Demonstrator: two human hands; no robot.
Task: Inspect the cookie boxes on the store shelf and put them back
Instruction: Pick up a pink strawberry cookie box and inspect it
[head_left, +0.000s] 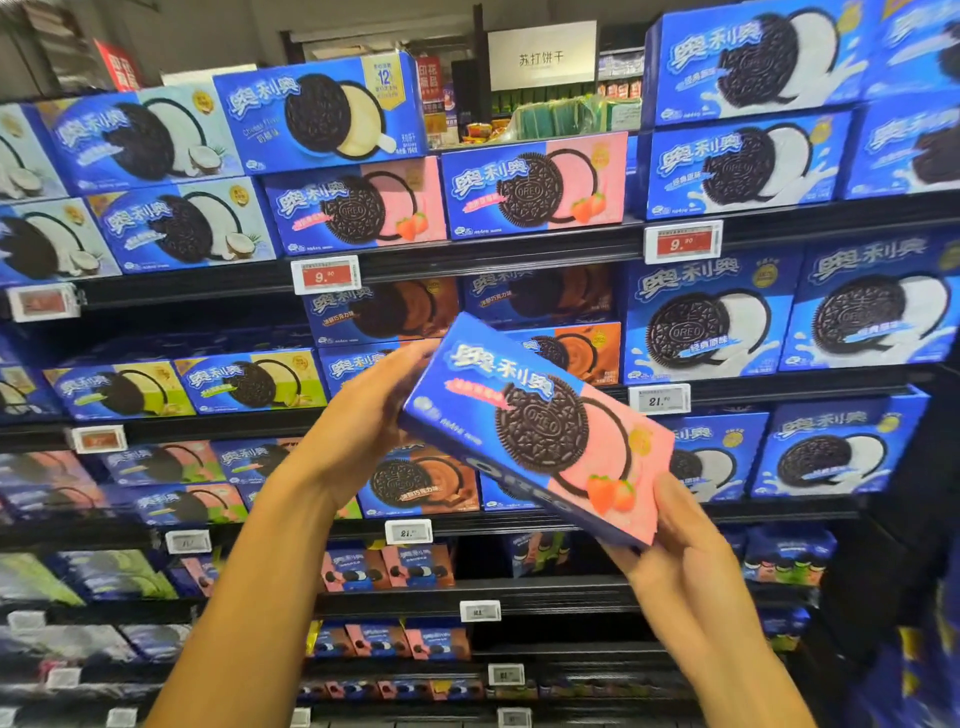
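Two hands hold one strawberry cookie box (540, 431) tilted in front of the shelves: left hand (374, 415) grips its upper-left end, right hand (670, 540) grips its lower-right corner. Behind the hands, chocolate boxes (421, 483) stand; above them, shelved strawberry boxes (535, 187) over red price tags (325, 275).

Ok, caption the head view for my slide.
Both hands, left and right, hold a tilted strawberry cookie box before stocked shelves.

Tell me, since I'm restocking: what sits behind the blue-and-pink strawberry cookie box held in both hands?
Behind the blue-and-pink strawberry cookie box are blue-and-brown chocolate cookie boxes on black shelves. The held box partly covers them, and what lies directly behind it is hidden.
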